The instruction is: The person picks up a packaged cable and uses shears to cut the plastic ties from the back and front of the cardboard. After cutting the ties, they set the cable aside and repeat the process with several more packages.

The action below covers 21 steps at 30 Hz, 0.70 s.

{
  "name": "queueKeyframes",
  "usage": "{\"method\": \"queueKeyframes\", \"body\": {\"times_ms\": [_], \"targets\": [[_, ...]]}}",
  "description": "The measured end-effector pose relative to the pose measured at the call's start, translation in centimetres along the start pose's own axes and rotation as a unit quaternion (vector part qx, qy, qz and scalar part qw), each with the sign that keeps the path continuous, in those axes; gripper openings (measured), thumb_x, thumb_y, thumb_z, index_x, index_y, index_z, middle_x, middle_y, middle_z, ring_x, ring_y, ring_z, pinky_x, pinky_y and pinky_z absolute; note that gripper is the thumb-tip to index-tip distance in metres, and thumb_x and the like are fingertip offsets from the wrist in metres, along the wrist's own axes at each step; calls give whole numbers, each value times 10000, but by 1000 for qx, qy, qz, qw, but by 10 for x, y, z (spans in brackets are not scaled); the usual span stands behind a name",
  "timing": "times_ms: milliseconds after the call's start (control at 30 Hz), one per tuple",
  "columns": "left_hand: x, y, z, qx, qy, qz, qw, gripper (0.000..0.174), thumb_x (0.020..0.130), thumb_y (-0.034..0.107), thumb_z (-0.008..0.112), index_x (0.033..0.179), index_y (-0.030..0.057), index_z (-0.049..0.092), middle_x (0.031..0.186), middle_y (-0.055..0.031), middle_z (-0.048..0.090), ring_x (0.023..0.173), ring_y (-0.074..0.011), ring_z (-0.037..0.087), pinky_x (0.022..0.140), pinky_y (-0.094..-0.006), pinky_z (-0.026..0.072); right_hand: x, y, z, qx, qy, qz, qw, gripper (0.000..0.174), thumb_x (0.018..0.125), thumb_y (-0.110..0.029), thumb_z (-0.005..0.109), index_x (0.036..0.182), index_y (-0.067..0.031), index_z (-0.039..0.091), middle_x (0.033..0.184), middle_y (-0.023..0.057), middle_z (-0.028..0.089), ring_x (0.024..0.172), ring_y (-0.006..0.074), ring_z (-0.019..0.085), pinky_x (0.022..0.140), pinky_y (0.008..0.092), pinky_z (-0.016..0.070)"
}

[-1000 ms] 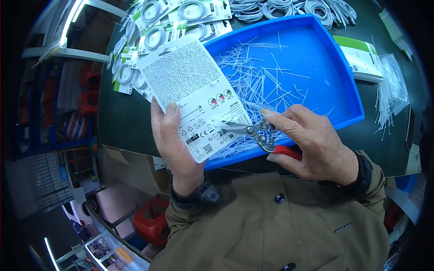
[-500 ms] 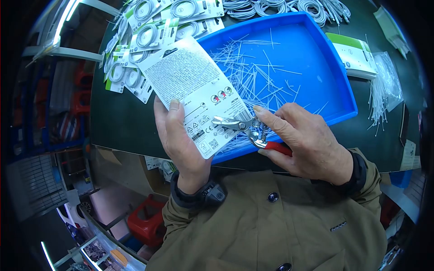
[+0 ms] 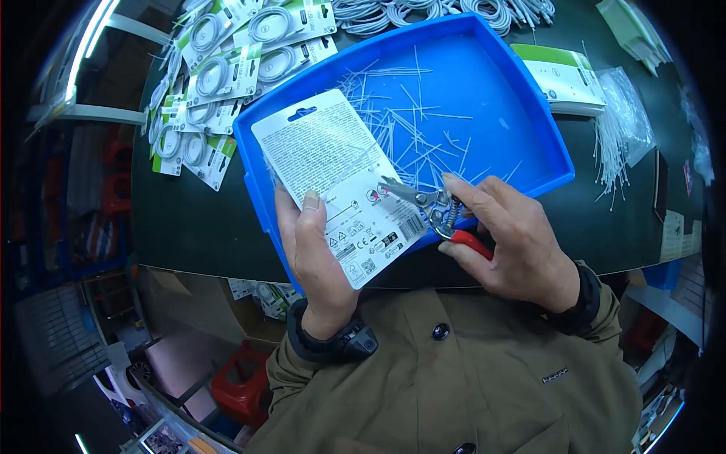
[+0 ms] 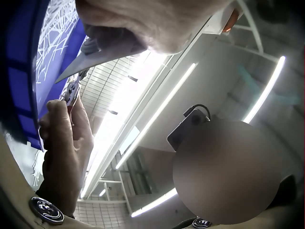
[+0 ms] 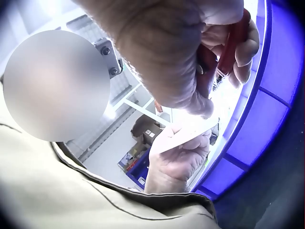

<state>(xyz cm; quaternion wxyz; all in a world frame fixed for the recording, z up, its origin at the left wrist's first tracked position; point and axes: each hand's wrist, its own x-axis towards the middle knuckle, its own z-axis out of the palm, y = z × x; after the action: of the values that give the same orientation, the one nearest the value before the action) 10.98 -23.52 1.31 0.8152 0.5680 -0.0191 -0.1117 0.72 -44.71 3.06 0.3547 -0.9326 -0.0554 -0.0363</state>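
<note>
Starting at the far left: packaged cables [image 3: 200,91] lie fanned out on the dark table [image 3: 204,204], at ten o'clock from the blue tray [image 3: 548,144]. Coming across, the left hand [image 3: 318,253] has the white backing card [image 3: 333,166]. The thumb is pressed flat on the printed face and the other fingers are curled behind it, a firm pinch. The card hangs over the tray's near-left corner, tilted, hang-hole end pointing to eleven o'clock, barcode end down at five.

Inside the tray, from twelve round to three o'clock of the card, a scatter of white clipped tie ends [image 3: 408,113] lies on the blue floor.

Now the cutters [image 3: 423,200]: the metal nose sits right at the card's right edge, at three o'clock, touching by the little round icons. How far the blades are parted I can't tell from here. The right hand [image 3: 518,246] wraps the red handles [image 3: 475,244], fingers curled round them, index finger laid along the top of the tool. The right wrist view agrees, with the fingers closed about the red grips.

Further right, at one o'clock from that hand, a stack of green-topped cards [image 3: 563,76] rests beside the tray, and past it a clear bag of white cable ties [image 3: 620,125]. Up at twelve, along the top edge, are loose coiled cables [image 3: 423,11].
</note>
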Motion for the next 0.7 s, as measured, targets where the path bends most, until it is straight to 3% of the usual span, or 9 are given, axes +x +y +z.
{"method": "queueKeyframes", "body": {"times_ms": [167,400,467,700], "targets": [[-5,-1,4,-3,-18,-17,1000,532,1084,202,414,1553,-45,360,1323,-196,623,1128,-210,684,981,-356,555,9,1,-4,-38,16,15,999,790,797,-134,898,1513,-56,572,960,135,627,806,287,652,709,399,532],[-8,-3,8,4,-2,-5,1000,581,1076,167,430,1594,-60,292,1362,-197,605,1172,-189,647,1040,-350,511,12,2,-3,-31,11,19,999,724,827,-155,882,1477,-30,588,940,140,613,779,291,625,690,414,523],[-8,-4,10,3,-3,-4,1000,583,1072,158,430,1595,-59,292,1362,-196,603,1179,-186,644,1041,-343,510,12,0,-5,-41,-12,30,999,669,852,-186,867,1432,11,595,949,154,618,815,311,652,694,425,543],[-5,-8,10,-12,-32,1,999,530,1111,233,446,1547,-49,341,1305,-164,605,1133,-150,619,1005,-316,500,7,0,-1,26,-5,40,999,687,831,-156,880,1438,-5,596,926,149,624,800,318,659,689,430,542]]}}
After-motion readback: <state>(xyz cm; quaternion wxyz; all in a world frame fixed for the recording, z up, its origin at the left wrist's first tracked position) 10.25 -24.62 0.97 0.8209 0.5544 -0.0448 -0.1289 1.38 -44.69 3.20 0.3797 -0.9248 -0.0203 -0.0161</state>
